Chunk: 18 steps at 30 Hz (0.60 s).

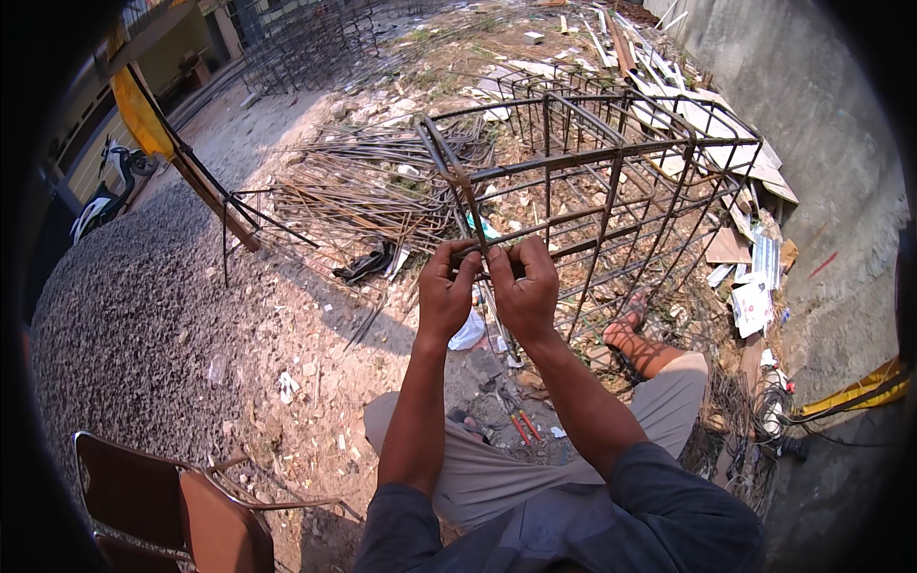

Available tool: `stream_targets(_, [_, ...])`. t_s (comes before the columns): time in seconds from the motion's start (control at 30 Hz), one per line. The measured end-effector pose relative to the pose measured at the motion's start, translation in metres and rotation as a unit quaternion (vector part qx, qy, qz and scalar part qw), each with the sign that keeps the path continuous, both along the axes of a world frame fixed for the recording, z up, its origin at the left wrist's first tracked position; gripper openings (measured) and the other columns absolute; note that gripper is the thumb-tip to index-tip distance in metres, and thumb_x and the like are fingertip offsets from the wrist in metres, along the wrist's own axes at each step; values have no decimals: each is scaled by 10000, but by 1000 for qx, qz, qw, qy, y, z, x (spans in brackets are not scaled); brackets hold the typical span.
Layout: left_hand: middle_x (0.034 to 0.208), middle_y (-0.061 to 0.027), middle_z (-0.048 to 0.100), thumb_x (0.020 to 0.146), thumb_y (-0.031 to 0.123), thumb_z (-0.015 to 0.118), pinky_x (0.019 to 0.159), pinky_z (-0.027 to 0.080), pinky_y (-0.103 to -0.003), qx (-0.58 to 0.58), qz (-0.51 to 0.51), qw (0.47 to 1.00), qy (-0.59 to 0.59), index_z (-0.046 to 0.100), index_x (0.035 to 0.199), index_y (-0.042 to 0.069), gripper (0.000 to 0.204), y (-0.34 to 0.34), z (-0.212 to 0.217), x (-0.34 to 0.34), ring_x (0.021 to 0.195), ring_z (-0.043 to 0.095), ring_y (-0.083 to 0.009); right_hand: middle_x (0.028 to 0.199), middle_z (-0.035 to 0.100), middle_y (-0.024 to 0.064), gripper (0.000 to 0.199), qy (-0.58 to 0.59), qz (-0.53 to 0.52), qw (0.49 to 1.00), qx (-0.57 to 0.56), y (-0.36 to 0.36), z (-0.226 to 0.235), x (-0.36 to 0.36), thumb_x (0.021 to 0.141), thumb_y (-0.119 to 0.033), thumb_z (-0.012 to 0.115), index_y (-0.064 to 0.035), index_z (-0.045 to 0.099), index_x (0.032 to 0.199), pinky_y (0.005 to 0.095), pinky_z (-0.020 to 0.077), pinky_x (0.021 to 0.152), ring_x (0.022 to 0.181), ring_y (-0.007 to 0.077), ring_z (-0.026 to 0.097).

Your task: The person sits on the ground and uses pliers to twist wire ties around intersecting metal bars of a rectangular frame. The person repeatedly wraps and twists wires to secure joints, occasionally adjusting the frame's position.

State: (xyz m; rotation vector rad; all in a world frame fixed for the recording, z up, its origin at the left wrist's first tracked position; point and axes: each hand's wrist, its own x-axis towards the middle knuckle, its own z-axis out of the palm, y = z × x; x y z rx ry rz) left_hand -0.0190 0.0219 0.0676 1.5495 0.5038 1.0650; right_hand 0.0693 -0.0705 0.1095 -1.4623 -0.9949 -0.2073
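A long cage of steel reinforcing bars (616, 153) stretches from my hands toward the far right. Its near end, a square rebar hoop, comes between my two hands. My left hand (446, 289) is closed with thumb and fingers pinched at the corner of the bars. Beside it, my right hand (522, 285) is also closed, pinching at the same corner from the right. Whatever thin piece the fingertips may hold is too small to make out. Pliers with red-orange handles (521, 427) lie on the ground between my feet.
Loose rebar rods (373, 186) lie piled beyond my hands. A gravel heap (134, 325) rises at left, a brown chair (224, 525) stands lower left, and a concrete wall (821, 191) runs along the right. Boards (707, 124) and scraps lie beside it.
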Motion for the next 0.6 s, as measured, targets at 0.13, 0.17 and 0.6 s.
stream_targets(0.13, [1097,-114,719,1012,52,613,818,565,-277,-82,-48,994,-62,615,1175,-36,185,0,-3,2,976,673,-139,811,564,95,198,-31,8,999,15,3,-1,1,901,-101,726,-20,590,783,380,468,544,604,249,591])
stream_targets(0.17, [1102,-116,717,1014,50,609,829,562,-276,-74,-39,995,-63,608,1184,-38,191,-2,0,4,985,672,-140,815,567,95,195,-40,10,999,17,5,0,2,895,-99,730,-23,591,781,385,471,544,605,259,595])
stream_targets(0.6, [1074,-96,707,1023,74,614,859,540,-277,-8,24,998,-58,610,1190,-28,196,-4,-1,11,983,664,-133,816,562,118,209,-54,-12,998,-20,6,6,8,861,-107,724,-20,565,756,428,477,549,620,311,607])
